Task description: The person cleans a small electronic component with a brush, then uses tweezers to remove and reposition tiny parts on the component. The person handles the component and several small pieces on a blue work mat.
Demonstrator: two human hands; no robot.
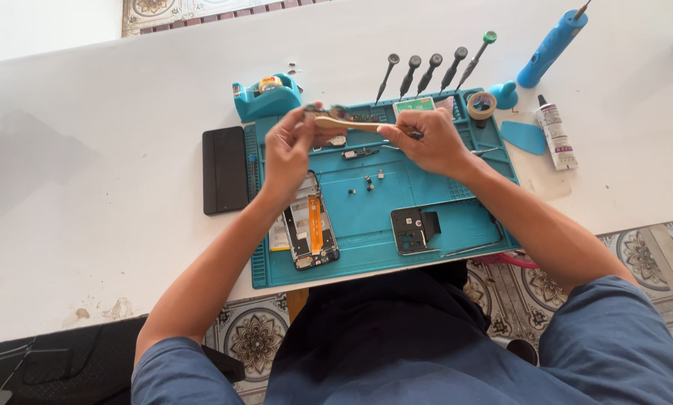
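Above the teal silicone repair mat on my white worktop, both my hands are raised together. My left hand pinches a small dark electronic part between thumb and fingers. My right hand is clenched around the handle of a pale, tan-coloured brush, whose tip meets that part just beside my left fingertips. Below my left wrist, an opened phone body with an orange flex strip lies on the mat. A detached black phone cover plate rests near the mat's front edge. Five dark-handled screwdrivers stand along the far edge. A teal tape dispenser sits at the mat's far left corner, and a black rectangular phone screen lies just beside the mat's left side.
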